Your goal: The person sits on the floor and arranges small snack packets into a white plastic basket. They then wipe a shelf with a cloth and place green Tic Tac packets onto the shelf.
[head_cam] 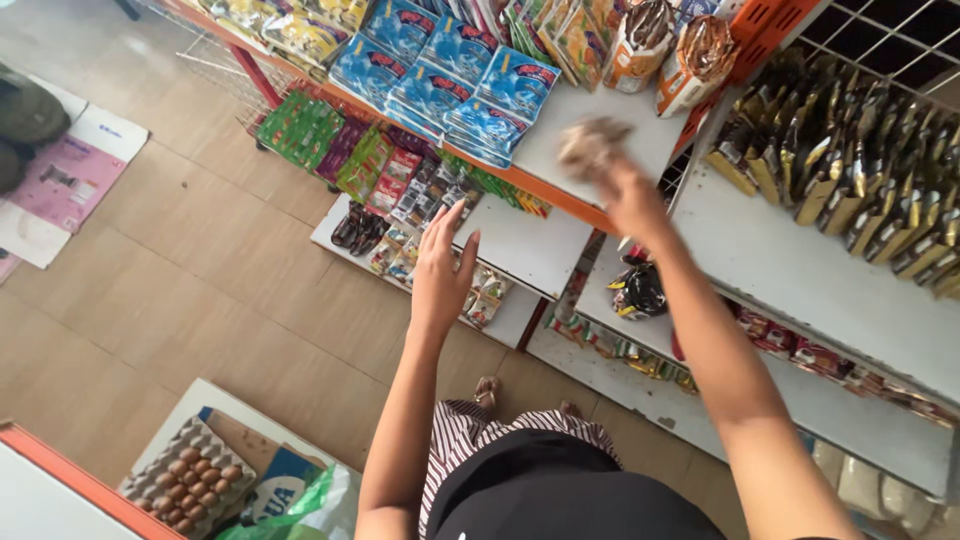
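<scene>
Single head-worn view, aimed steeply downward and slightly forward from above the person's own torso. Both outstretched arms sit close in the lower frame. White shop shelves [800, 270] fill the upper right at arm's length; tiled floor [200, 270] lies farther left.

Blue sachets [455, 75]: glossy plastic film with sharp reflections. Gold-and-black pouches [860, 170]: metallic foil finish, shiny. Shelf [790, 270]: smooth white board, matt, with an orange painted edge. Wire grid panel [890, 40]: thin white-coated metal. Floor [200, 270]: wood-look planks, brown, low sheen. Egg tray [185, 475]: rough grey moulded paper pulp. Green bag [300, 505]: thin, translucent plastic, crinkled. Crumpled packet [590, 148] in the right hand [630, 195]: blurred, finish cannot be told. Striped trousers [470, 430]: soft woven cloth, matt.
</scene>
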